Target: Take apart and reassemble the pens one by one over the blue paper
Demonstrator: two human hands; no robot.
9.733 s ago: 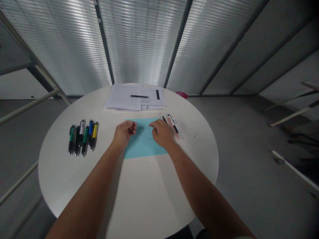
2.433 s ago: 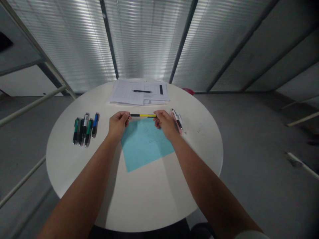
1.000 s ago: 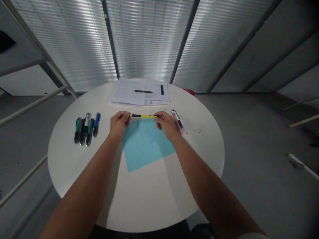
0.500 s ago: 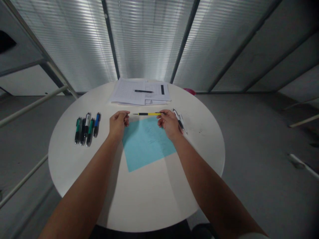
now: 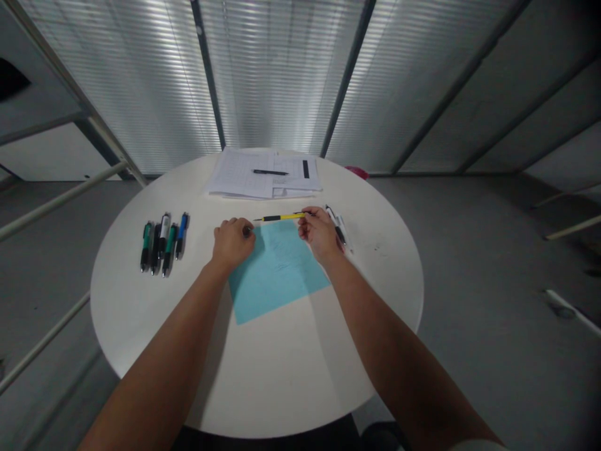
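Observation:
My right hand [image 5: 322,237] is closed on one end of a yellow and black pen [image 5: 280,217], which it holds level above the far edge of a light blue sheet of paper [image 5: 277,272]. The pen's thin free end points left. My left hand [image 5: 231,243] rests as a fist on the sheet's left corner, with a small dark cap [image 5: 246,232] showing between its fingers. Both hands are over a round white table [image 5: 263,363].
Several pens [image 5: 162,241] lie side by side on the left of the table. A few more pens [image 5: 339,227] lie just right of my right hand. At the far edge is a stack of printed papers [image 5: 235,178] with a black pen [image 5: 270,172] on it. Something red [image 5: 357,171] shows beyond the rim.
Both hands held the yellow pen at its ends. My left hand has come off the pen with the dark cap and dropped onto the blue sheet. The right hand still holds the pen.

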